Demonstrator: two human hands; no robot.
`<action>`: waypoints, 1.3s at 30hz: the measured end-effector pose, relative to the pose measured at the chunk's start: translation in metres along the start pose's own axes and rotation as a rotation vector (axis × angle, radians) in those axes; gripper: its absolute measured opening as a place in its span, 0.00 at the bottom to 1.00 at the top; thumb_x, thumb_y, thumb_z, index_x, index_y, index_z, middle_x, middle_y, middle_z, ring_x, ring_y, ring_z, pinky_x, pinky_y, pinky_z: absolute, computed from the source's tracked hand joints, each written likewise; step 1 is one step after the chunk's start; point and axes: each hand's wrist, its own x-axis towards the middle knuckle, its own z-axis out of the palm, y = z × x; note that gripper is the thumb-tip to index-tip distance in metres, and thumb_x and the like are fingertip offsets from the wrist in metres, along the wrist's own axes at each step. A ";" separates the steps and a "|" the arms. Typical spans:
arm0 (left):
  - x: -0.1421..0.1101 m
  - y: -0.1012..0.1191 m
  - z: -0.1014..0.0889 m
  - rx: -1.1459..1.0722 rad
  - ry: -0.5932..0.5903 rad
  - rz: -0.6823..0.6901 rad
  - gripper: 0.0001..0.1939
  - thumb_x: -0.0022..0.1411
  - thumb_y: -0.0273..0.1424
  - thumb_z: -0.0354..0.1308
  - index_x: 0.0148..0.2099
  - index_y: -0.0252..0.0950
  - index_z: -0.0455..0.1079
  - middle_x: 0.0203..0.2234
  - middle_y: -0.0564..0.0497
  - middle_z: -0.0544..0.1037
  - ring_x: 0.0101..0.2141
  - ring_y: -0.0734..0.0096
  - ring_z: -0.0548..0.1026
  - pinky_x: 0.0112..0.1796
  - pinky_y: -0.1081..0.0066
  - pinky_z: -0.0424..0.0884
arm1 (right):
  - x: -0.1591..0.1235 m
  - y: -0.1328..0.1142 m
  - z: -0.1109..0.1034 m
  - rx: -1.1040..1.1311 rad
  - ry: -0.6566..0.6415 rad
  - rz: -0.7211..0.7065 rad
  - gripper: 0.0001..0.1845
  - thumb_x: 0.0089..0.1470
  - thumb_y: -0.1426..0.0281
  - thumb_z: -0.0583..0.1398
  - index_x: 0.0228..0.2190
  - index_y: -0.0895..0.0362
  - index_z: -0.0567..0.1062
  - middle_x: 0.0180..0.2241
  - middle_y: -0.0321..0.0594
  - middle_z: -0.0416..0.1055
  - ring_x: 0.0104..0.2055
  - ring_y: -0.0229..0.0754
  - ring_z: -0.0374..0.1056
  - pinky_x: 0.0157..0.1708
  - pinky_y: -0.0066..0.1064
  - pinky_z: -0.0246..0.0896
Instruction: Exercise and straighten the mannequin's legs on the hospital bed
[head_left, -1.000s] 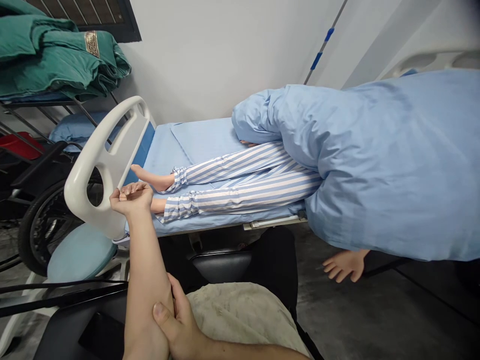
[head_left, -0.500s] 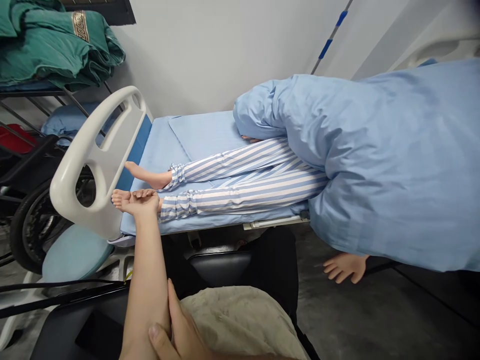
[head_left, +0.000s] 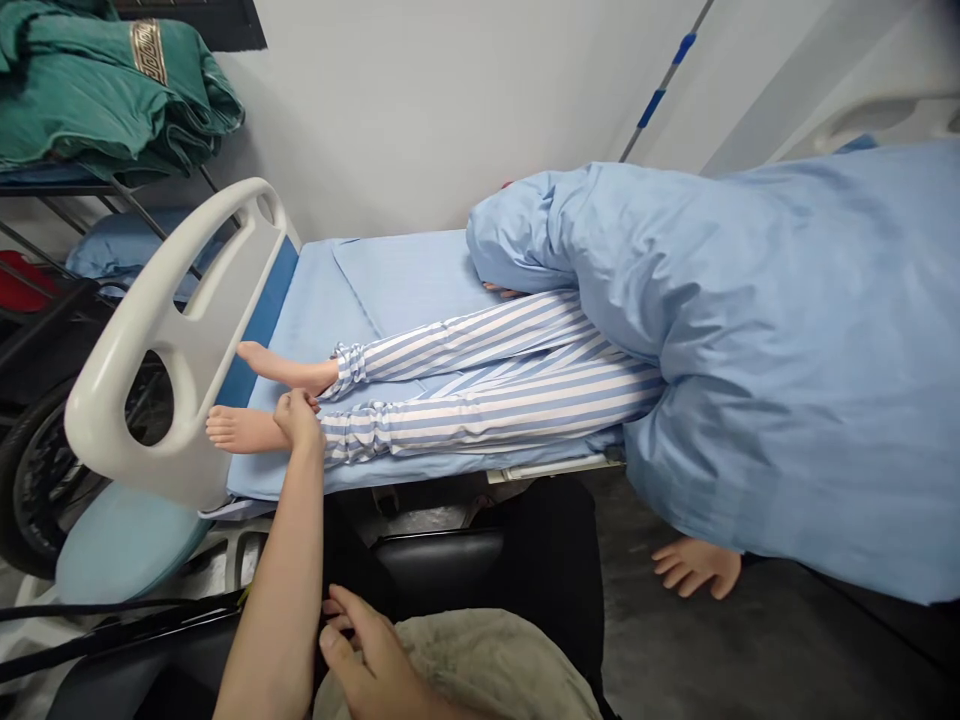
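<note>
My left arm reaches forward, and my left hand is closed in a fist with nothing visible in it. The fist appears in front of the ankle of the nearer bare foot; I cannot tell whether they touch. Close to my left forearm, my right hand has its fingers loosely bent and apart, holding nothing. Striped trousers cover the legs of a figure, apparently a mannequin, lying on the bed. A blue quilt hides its upper body, and one hand sticks out below the quilt.
A white bed end board rises at the left. Beyond it are a wheelchair wheel, a round pale-blue stool seat and folded green cloth on a rack. A pole with blue sections leans by the wall.
My left hand has gone from palm up with fingers spread to a fist. My right hand has come off the left forearm and shifted slightly right. The view has tilted a little.
</note>
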 end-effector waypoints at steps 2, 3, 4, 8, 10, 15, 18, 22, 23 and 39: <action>-0.005 -0.003 0.002 0.156 -0.014 0.034 0.07 0.51 0.34 0.49 0.24 0.38 0.57 0.18 0.55 0.62 0.25 0.72 0.60 0.29 0.71 0.56 | 0.014 0.007 -0.011 -0.056 0.040 -0.003 0.19 0.55 0.66 0.54 0.48 0.57 0.71 0.45 0.45 0.70 0.44 0.44 0.67 0.42 0.33 0.65; -0.007 -0.006 0.003 0.239 -0.042 0.060 0.07 0.49 0.34 0.52 0.24 0.38 0.60 0.19 0.55 0.64 0.26 0.71 0.61 0.30 0.71 0.56 | 0.021 0.008 -0.020 -0.087 0.051 -0.016 0.17 0.55 0.67 0.54 0.46 0.57 0.72 0.44 0.44 0.70 0.43 0.43 0.68 0.40 0.32 0.65; -0.010 -0.008 0.004 0.343 -0.078 0.100 0.06 0.48 0.34 0.53 0.24 0.38 0.62 0.20 0.54 0.67 0.27 0.70 0.63 0.31 0.70 0.56 | 0.029 0.009 -0.029 -0.123 0.072 -0.042 0.15 0.54 0.68 0.54 0.43 0.57 0.72 0.42 0.43 0.70 0.41 0.42 0.68 0.38 0.31 0.64; -0.018 -0.019 0.007 0.938 -0.195 0.288 0.11 0.55 0.36 0.49 0.27 0.38 0.69 0.25 0.47 0.75 0.29 0.62 0.69 0.31 0.67 0.54 | 0.065 -0.004 -0.075 -0.324 0.214 -0.214 0.12 0.54 0.72 0.54 0.40 0.57 0.71 0.39 0.42 0.70 0.40 0.41 0.66 0.39 0.31 0.63; -0.020 -0.023 0.008 1.122 -0.218 0.318 0.14 0.57 0.36 0.46 0.30 0.38 0.71 0.27 0.45 0.77 0.30 0.60 0.72 0.30 0.67 0.54 | 0.087 -0.017 -0.096 -0.450 0.285 -0.345 0.12 0.55 0.72 0.53 0.42 0.58 0.70 0.40 0.43 0.70 0.42 0.42 0.66 0.43 0.33 0.62; -0.020 -0.026 0.009 1.240 -0.221 0.363 0.16 0.59 0.37 0.44 0.32 0.38 0.72 0.28 0.44 0.78 0.30 0.59 0.74 0.29 0.67 0.54 | 0.147 -0.053 -0.132 -0.788 0.428 -0.600 0.15 0.57 0.71 0.51 0.44 0.60 0.69 0.42 0.47 0.70 0.46 0.46 0.63 0.47 0.36 0.58; -0.021 -0.028 0.009 1.270 -0.217 0.378 0.16 0.59 0.36 0.44 0.32 0.38 0.72 0.28 0.44 0.79 0.30 0.58 0.74 0.29 0.67 0.54 | 0.180 -0.062 -0.141 -0.979 0.475 -0.583 0.17 0.58 0.68 0.51 0.47 0.62 0.68 0.43 0.49 0.70 0.46 0.48 0.63 0.46 0.37 0.57; -0.020 -0.029 0.004 1.281 -0.276 0.466 0.15 0.60 0.35 0.44 0.33 0.37 0.71 0.29 0.45 0.78 0.30 0.60 0.74 0.29 0.68 0.55 | 0.204 -0.053 -0.142 -1.225 0.426 -0.409 0.18 0.60 0.62 0.50 0.42 0.61 0.72 0.37 0.48 0.72 0.42 0.49 0.65 0.42 0.37 0.54; -0.018 -0.030 0.000 1.284 -0.307 0.503 0.15 0.60 0.35 0.44 0.32 0.37 0.71 0.29 0.46 0.78 0.30 0.61 0.74 0.29 0.68 0.55 | 0.206 -0.050 -0.141 -1.270 0.409 -0.386 0.19 0.61 0.61 0.49 0.39 0.61 0.73 0.36 0.48 0.72 0.41 0.49 0.65 0.42 0.38 0.53; -0.026 0.017 0.026 0.511 -0.335 0.287 0.18 0.63 0.36 0.38 0.22 0.38 0.57 0.18 0.54 0.68 0.24 0.74 0.67 0.29 0.74 0.60 | 0.219 -0.051 -0.125 -1.010 0.501 -0.382 0.16 0.62 0.69 0.47 0.27 0.58 0.69 0.28 0.40 0.70 0.33 0.39 0.64 0.33 0.28 0.48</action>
